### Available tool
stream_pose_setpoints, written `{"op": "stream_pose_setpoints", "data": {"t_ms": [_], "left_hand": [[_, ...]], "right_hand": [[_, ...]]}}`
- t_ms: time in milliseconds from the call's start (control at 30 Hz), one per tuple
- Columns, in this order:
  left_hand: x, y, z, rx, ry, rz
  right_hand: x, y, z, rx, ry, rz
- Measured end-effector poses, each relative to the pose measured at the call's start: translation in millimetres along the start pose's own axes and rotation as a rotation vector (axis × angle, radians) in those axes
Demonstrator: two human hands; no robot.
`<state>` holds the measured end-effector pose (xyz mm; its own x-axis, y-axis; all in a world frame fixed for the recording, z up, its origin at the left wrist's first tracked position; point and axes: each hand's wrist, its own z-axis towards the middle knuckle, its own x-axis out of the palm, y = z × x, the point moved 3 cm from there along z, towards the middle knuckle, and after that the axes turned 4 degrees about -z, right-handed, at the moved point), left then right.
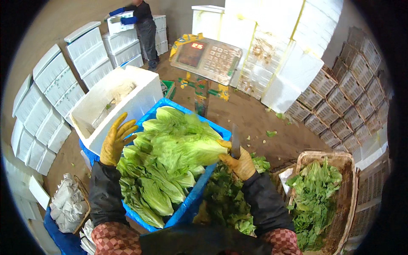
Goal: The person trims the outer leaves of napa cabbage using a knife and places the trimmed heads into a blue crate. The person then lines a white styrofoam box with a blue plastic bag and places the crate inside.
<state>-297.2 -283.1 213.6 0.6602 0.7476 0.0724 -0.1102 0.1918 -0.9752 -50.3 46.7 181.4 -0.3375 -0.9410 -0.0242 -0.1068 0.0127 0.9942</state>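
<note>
My left hand, in a yellow glove, is spread with nothing in it, at the left rim of a crate lined with blue plastic. Heads of romaine lettuce lie side by side in the crate. My right hand, gloved alike, is closed around a knife whose blade points up. Its thumb and a finger are at the stem end of a pale green lettuce head lying over the others. The knife's handle is hidden in the glove.
A white foam box stands beyond the crate, before a weighing scale with a lit display. Trimmed leaves lie in a basket at right and below my right arm. A co-worker handles foam boxes behind. Stacked crates line the right.
</note>
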Motion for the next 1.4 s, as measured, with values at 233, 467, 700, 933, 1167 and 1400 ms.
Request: {"op": "stream_pose_setpoints", "data": {"t_ms": [233,467,700,933,1167,1400], "left_hand": [[-24.7,-11.6,20.4,0.033,-0.179,-0.012],[-11.4,37.6,52.2,0.054,-0.252,0.089],[20.6,145.7,68.7,-0.229,0.162,-0.117],[75.9,140.1,51.1,-0.411,-0.038,-0.14],[48.4,207.5,36.2,-0.488,0.249,-0.304],[36.6,162.2,64.2,-0.63,0.088,-0.609]], "right_hand": [[42.3,-15.2,63.6,-0.281,-0.025,0.048],[68.8,-33.3,88.7,-0.53,-0.025,0.001],[44.9,-6.7,71.3,-0.243,-0.189,-0.093],[-18.8,-28.0,35.9,-0.011,-0.272,-0.063],[-67.1,2.2,-42.8,0.273,-0.384,-1.073],[30.1,-36.7,39.7,-0.177,-0.113,-0.445]]}}
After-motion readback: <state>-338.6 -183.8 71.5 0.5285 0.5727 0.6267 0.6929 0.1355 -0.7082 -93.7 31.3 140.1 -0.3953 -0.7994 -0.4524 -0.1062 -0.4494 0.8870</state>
